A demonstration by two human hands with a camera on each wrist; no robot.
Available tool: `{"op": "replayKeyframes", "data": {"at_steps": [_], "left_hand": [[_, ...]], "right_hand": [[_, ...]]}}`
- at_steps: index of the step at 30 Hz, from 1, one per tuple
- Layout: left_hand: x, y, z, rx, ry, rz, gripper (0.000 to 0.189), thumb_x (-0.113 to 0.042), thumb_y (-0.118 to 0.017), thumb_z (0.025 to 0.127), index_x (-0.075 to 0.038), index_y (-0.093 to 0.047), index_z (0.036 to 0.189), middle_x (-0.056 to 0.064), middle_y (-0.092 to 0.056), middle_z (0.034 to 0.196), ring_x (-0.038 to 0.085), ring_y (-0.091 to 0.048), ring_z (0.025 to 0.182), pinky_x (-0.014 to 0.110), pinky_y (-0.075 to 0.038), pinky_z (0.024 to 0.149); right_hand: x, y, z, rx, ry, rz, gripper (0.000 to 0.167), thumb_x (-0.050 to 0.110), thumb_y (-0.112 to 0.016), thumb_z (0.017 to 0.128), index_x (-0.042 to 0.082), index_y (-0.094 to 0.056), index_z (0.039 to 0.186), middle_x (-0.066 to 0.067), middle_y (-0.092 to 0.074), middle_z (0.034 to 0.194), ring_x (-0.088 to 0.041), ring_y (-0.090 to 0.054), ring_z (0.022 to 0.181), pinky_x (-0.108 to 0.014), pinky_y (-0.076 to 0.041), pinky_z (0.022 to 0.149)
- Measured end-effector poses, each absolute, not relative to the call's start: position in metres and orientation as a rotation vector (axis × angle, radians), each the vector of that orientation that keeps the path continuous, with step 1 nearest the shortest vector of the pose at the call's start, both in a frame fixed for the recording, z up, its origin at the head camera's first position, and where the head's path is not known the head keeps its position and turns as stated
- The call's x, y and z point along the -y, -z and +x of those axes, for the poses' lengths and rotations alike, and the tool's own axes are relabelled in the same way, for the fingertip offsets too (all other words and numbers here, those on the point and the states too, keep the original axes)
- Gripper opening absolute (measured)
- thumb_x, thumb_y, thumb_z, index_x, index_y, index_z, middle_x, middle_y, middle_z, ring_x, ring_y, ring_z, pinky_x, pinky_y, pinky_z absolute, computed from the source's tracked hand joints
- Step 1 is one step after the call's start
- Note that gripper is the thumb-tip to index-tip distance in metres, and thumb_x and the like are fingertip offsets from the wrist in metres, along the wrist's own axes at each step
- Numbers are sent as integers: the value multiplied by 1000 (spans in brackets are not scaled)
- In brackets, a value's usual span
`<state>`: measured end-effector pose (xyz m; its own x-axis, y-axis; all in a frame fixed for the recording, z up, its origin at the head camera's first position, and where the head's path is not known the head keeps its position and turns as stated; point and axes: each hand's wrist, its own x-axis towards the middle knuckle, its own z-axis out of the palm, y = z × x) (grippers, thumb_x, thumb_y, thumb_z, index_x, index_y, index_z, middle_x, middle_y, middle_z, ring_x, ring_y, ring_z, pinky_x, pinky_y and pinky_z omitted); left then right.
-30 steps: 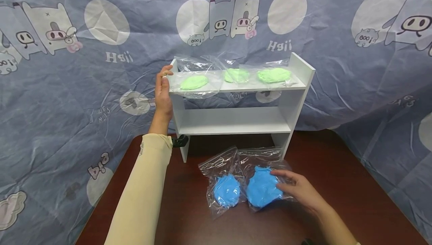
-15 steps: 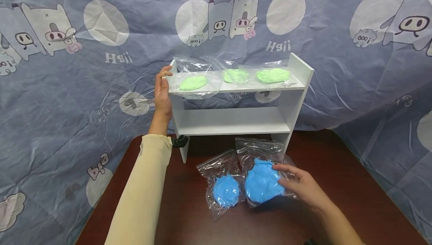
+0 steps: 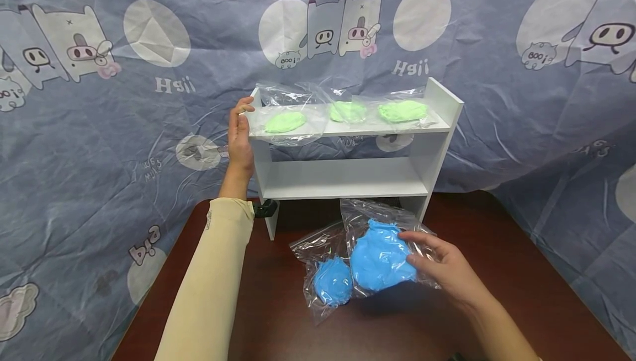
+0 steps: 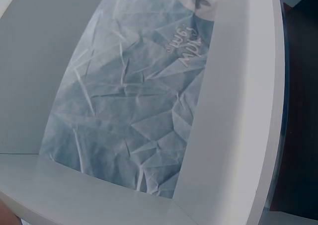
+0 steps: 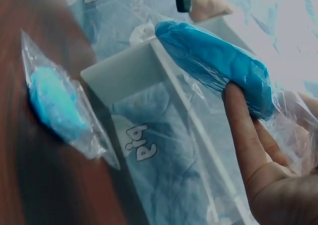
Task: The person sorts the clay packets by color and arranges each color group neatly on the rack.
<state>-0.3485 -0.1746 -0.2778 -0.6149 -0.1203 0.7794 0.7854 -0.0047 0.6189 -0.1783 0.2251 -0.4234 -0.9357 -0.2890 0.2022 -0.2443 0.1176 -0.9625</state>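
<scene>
My right hand (image 3: 449,270) pinches the right side of a clear zip bag of blue clay-like material (image 3: 380,261), held tilted above the table. In the right wrist view, the fingers (image 5: 241,130) press under this blue-filled bag (image 5: 213,58). A smaller zip bag of blue material (image 3: 333,281) lies on the table just left of it. My left hand (image 3: 240,140) grips the upper left side panel of a white two-tier shelf (image 3: 343,179). The left wrist view shows mostly the shelf's inside (image 4: 228,96), with only a sliver of skin at the lower left corner.
Three clear bags of light green material (image 3: 285,122) lie along the upper tier, their plastic overhanging its front edge. The shelf stands on a dark reddish-brown table (image 3: 278,317). Behind it hangs a blue-grey printed cloth (image 3: 208,35).
The larger blue bag has risen off the table and shifted slightly forward and left, with my right hand moving along. My left hand has stayed on the shelf.
</scene>
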Motion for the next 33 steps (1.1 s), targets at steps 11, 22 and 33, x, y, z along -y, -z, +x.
{"op": "replayKeyframes", "data": {"at_steps": [11, 22, 33], "left_hand": [[175, 278, -349, 1602, 1694, -697, 29, -9, -24, 107, 2, -50, 109, 26, -38, 151, 26, -27, 149, 42, -13, 122], [175, 277, -347, 1608, 1703, -694, 34, -10, -24, 107, -28, -53, 105, 25, -37, 152, 24, -27, 149, 42, -13, 122], [174, 279, -349, 1609, 1699, -695, 30, -10, -24, 107, -17, -53, 107, 25, -38, 152, 26, -28, 149, 43, -13, 122]], "right_hand": [[-215, 399, -180, -2417, 1963, -649, 40, 3, -61, 97, -1, -58, 136, 14, -65, 131, 0, -57, 122, -19, -52, 88], [-201, 377, -188, -2244, 2178, -751, 40, -4, -62, 95, 2, -60, 134, 5, -64, 130, -6, -59, 67, -23, -54, 56], [-179, 361, -215, -2230, 2235, -713, 40, 1, -64, 95, 5, -61, 134, 3, -58, 138, -6, -60, 92, -20, -55, 61]]}}
